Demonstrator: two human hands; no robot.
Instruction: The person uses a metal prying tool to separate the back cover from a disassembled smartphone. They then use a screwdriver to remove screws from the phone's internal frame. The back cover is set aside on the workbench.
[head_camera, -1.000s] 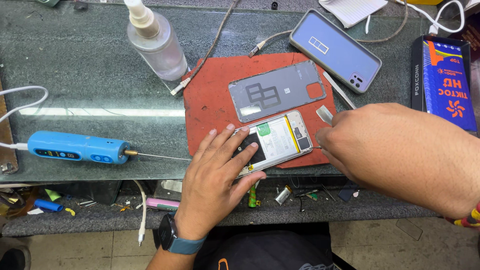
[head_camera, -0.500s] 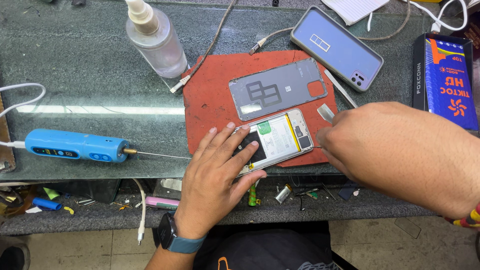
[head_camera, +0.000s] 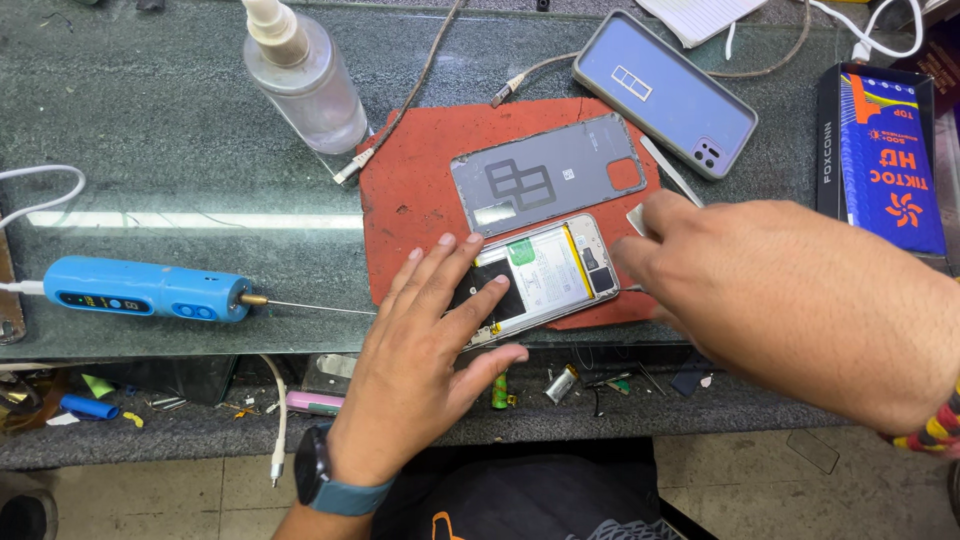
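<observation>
An opened phone (head_camera: 550, 268) with its battery and boards exposed lies on a red mat (head_camera: 410, 200). My left hand (head_camera: 430, 350) lies flat on the phone's left half, fingers spread, holding it down. My right hand (head_camera: 760, 290) is at the phone's right end, its fingers pinched together on a small thin metal pry piece (head_camera: 637, 218); the grip itself is partly hidden. The phone's grey back cover (head_camera: 545, 175) lies loose on the mat just behind the phone.
A blue electric screwdriver (head_camera: 145, 290) lies at the left and a clear pump bottle (head_camera: 310, 85) stands behind it. A cased phone (head_camera: 665, 90) and a blue box (head_camera: 885, 155) sit at the back right. Cables and a metal spudger (head_camera: 670, 170) lie nearby, with small parts on the lower ledge (head_camera: 560, 385).
My right hand has edged slightly left toward the phone's right end. My left hand stays pressed on the phone.
</observation>
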